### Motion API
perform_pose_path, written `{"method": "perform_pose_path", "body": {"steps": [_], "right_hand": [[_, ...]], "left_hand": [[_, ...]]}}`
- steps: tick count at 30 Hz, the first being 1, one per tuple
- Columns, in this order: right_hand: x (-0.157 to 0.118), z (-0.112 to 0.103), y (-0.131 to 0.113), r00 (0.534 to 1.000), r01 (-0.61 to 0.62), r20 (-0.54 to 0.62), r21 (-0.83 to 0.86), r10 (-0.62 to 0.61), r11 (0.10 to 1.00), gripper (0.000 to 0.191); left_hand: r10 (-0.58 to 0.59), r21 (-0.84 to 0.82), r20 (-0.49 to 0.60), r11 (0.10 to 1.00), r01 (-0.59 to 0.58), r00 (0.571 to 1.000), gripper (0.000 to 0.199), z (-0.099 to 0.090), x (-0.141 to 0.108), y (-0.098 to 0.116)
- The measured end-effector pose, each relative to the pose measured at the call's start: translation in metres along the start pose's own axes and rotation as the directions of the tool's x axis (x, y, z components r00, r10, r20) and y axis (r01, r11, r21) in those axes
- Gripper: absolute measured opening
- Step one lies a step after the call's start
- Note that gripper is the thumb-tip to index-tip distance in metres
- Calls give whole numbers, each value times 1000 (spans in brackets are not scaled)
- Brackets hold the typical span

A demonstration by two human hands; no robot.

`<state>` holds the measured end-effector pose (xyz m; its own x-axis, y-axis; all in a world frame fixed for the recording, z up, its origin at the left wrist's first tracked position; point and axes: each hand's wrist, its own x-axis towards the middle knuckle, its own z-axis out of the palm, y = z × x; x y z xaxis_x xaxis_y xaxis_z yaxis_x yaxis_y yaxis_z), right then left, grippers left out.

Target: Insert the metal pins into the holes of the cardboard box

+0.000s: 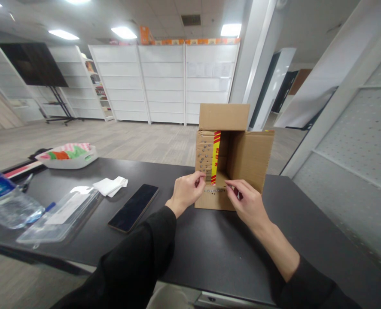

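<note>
An open cardboard box (256, 159) stands on the dark table, its opening facing me. Its left flap carries red and yellow tape (215, 156) and several small grey round spots; more of them line the lower flap (206, 201). My left hand (187, 191) is closed in a pinch by the lower left of the box, beside the left flap. At the lower flap's right part, my right hand (246, 201) also pinches with thumb and index finger. Whatever either pinch holds is too small to make out.
On the table (190, 249), a phone (134, 207), folded white tissue (110, 186), a clear plastic case (61, 216) and a water bottle (8, 206) lie left of my arms. Farther back sits a white basket (69, 161) with colourful contents.
</note>
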<state>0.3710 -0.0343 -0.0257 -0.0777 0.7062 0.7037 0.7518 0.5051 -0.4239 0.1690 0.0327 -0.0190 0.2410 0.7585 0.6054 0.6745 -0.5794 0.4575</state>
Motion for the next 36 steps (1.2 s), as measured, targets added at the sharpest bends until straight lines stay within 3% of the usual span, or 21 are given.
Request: {"method": "perform_pose_path", "body": {"steps": [9,36], "right_hand": [[1,-1,4,997,-72,-37,-60,70,996,24],[3,0,2,996,-74,-64,-67,70,995,27]], "left_hand": [[-1,3,-6,1000,1,1000,22,-1,0,1],[6,9,-2,1000,-6,1000,22,0,0,0]]}}
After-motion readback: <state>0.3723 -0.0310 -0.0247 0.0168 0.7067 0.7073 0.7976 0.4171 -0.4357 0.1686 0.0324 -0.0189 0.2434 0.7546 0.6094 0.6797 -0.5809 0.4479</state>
